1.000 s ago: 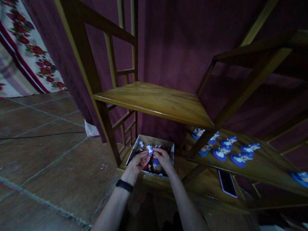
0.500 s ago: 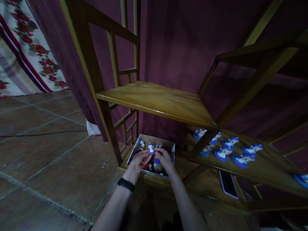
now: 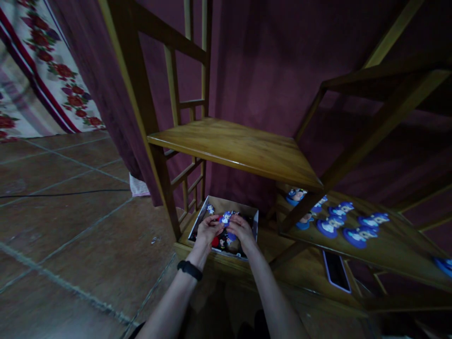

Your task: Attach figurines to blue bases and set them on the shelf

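Between my two hands is a small purple-and-white figurine [image 3: 225, 217] on a purple base, held above an open box. My left hand [image 3: 209, 230] grips it from the left with closed fingers; a dark band circles that wrist. From the right, my right hand [image 3: 242, 230] pinches the same figurine. Below them the cardboard box [image 3: 257, 221] holds several more figurines, partly covered by my hands. One white-and-purple figurine [image 3: 211, 209] shows at the box's back left corner, and something red [image 3: 215, 242] lies near its front.
A wooden shelf board [image 3: 233, 141] juts out above the box. On the lower shelf at right stand several purple-based figurines [image 3: 360, 235]. A phone [image 3: 336, 272] lies below them. A wooden post [image 3: 160, 188] rises left of the box, and a cable [image 3: 63, 194] crosses the tiled floor.
The figurine in my hands has tilted from upright to leaning right, and both hands have turned slightly with it. The whole view has shifted a little.
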A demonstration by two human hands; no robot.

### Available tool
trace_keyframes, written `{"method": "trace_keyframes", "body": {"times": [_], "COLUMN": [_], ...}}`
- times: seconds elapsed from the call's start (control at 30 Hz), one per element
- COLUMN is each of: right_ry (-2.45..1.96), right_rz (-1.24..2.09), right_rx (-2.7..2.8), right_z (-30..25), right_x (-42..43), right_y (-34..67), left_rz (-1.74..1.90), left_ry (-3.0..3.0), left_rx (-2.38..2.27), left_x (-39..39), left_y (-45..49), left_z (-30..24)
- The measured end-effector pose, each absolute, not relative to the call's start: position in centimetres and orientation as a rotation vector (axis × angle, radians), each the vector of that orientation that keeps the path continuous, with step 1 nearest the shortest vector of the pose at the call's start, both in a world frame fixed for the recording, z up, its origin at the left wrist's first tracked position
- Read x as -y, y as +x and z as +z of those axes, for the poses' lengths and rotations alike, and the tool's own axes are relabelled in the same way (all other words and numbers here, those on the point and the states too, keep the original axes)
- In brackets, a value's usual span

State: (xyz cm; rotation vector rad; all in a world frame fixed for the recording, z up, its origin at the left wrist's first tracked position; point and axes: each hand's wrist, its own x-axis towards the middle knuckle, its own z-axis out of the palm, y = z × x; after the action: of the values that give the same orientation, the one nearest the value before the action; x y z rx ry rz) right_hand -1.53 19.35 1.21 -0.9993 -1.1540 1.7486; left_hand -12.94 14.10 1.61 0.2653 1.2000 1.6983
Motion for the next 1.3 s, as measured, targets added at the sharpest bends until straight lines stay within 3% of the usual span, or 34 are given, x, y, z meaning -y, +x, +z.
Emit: {"method": "trace_keyframes", "body": {"times": [0.73, 1.3], "right_ry": [-0.760, -0.850], "right_rz": [1.670, 1.695], "right_rx": [1.331, 1.239], "right_z": [2.0, 2.6], "right_x": [-19.1, -18.6], "right_y": [-1.4, -1.2], "left_rz": [1.720, 1.594], "left_ry": [0.357, 0.158], "left_rx": [-1.077, -1.110], "left_x": [-14.2, -14.2], "left_y": [-13.4, -13.9], "left_z": [1.3, 1.5]}}
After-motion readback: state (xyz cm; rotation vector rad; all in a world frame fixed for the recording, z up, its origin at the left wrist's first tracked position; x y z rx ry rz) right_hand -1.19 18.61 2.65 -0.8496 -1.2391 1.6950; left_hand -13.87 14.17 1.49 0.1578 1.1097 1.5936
